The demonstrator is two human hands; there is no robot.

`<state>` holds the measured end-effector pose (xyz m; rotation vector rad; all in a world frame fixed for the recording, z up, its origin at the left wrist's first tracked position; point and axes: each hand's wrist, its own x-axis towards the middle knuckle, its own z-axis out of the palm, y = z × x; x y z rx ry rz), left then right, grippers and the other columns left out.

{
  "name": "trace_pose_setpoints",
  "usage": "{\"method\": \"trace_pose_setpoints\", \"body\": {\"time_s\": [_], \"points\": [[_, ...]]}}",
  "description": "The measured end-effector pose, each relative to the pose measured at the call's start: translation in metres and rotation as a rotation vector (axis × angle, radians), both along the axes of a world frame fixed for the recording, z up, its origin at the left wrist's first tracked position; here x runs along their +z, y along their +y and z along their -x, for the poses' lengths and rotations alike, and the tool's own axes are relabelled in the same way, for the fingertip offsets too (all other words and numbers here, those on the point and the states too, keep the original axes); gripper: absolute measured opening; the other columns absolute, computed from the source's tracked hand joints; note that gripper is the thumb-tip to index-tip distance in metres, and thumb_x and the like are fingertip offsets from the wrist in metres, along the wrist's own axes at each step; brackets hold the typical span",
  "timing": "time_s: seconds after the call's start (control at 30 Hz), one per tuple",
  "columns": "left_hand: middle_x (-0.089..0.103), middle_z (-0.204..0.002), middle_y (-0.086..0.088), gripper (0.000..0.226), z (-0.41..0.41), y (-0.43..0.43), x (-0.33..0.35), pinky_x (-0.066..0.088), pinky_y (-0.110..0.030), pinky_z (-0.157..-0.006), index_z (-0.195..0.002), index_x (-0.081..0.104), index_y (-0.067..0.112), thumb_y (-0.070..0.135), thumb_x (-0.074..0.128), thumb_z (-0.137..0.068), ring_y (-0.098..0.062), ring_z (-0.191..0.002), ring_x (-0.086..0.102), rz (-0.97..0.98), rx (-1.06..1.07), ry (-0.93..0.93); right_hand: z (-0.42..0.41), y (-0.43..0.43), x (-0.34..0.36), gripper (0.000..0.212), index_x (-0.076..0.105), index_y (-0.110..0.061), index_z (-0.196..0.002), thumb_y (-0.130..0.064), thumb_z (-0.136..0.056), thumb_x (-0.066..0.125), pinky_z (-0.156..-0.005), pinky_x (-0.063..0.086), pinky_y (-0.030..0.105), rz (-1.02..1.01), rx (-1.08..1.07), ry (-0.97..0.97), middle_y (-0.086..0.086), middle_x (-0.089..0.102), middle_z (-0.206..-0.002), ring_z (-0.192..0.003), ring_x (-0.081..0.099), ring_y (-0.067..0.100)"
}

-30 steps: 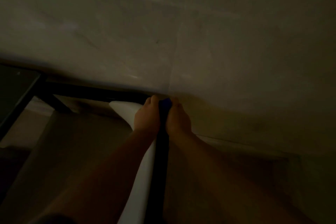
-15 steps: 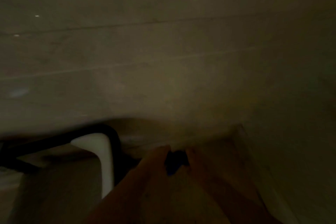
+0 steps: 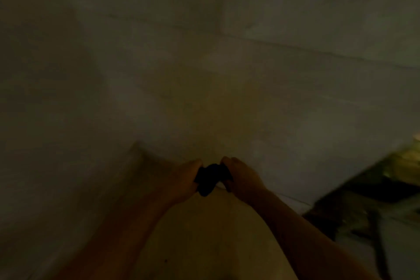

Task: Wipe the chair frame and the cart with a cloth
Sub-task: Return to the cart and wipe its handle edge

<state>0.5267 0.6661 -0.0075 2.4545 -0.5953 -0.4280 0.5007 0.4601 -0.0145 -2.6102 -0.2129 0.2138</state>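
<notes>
Two bare forearms run up from the bottom edge and draw together toward the middle of the dim, blurred view; between them lies a pale tan surface (image 3: 204,241), too smeared to name; at their ends the left hand (image 3: 184,179) and the right hand (image 3: 243,178) face each other with a dark cloth (image 3: 211,178) bunched between them; each hand is curled closed on its own side of the cloth, the left's fingers wrapped around the cloth's left edge, the right's around its right edge, so the wad fills the gap between the two grips and hangs a little below them; whether the cloth touches anything beneath it cannot be told; to the right of the right hand and well apart from it stands a dark frame (image 3: 363,191), blurred, with a dim yellowish patch at its upper end; whether it is chair or cart is unclear; beyond the hands spreads a pale wall (image 3: 204,63), crossed by faint seams.
</notes>
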Motion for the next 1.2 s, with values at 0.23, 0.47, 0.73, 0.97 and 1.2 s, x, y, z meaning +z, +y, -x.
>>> {"method": "trace_pose_setpoints", "body": {"time_s": [0.23, 0.47, 0.73, 0.97, 1.2], "points": [[0.039, -0.067, 0.003, 0.031, 0.013, -0.206, -0.001, 0.023, -0.028, -0.051, -0.067, 0.030, 0.028, 0.019, 0.051, -0.088, -0.011, -0.054, 0.032, -0.107, -0.531, 0.040, 0.119, -0.156, -0.001, 0.014, 0.050, -0.014, -0.101, -0.020, -0.091, 0.058, -0.065, 0.046, 0.040, -0.053, -0.521, 0.022, 0.008, 0.057, -0.098, -0.081, 0.058, 0.029], [0.044, -0.068, 0.007, 0.028, 0.057, -0.315, -0.003, 0.030, -0.024, -0.050, -0.069, 0.034, 0.030, 0.021, 0.050, -0.090, -0.006, -0.055, 0.038, -0.081, -0.941, 0.008, 0.219, -0.191, 0.001, 0.016, 0.052, -0.019, -0.106, -0.022, -0.092, 0.058, -0.081, 0.050, 0.044, -0.091, -0.978, 0.006, 0.005, 0.058, -0.108, -0.093, 0.059, 0.025], [0.043, -0.067, 0.007, 0.030, 0.126, -0.375, -0.012, 0.033, -0.024, -0.053, -0.069, 0.032, 0.032, 0.023, 0.048, -0.093, -0.009, -0.054, 0.038, -0.016, -1.357, 0.018, 0.302, -0.167, 0.020, 0.012, 0.046, -0.020, -0.093, -0.015, -0.087, 0.055, -0.072, 0.050, 0.043, -0.049, -1.403, 0.066, 0.003, 0.053, -0.097, -0.081, 0.055, 0.025], [0.062, -0.101, -0.013, 0.014, 0.207, -0.413, 0.003, 0.049, -0.040, -0.083, -0.097, 0.048, 0.020, 0.017, 0.059, -0.090, -0.029, -0.091, 0.060, -0.070, -1.620, -0.005, 0.378, -0.162, 0.017, 0.016, 0.053, -0.018, -0.103, -0.011, -0.089, 0.058, -0.085, 0.051, 0.050, -0.159, -1.658, 0.048, 0.012, 0.060, -0.105, -0.093, 0.061, 0.031], [0.046, -0.071, 0.009, 0.027, 0.275, -0.467, 0.021, 0.039, -0.031, -0.056, -0.072, 0.031, 0.037, 0.029, 0.054, -0.085, -0.013, -0.060, 0.046, -0.033, -1.689, -0.072, 0.450, -0.207, 0.018, 0.023, 0.053, -0.021, -0.103, -0.010, -0.085, 0.062, -0.079, 0.052, 0.039, -0.123, -1.688, -0.113, 0.005, 0.062, -0.100, -0.091, 0.062, 0.024]]}}
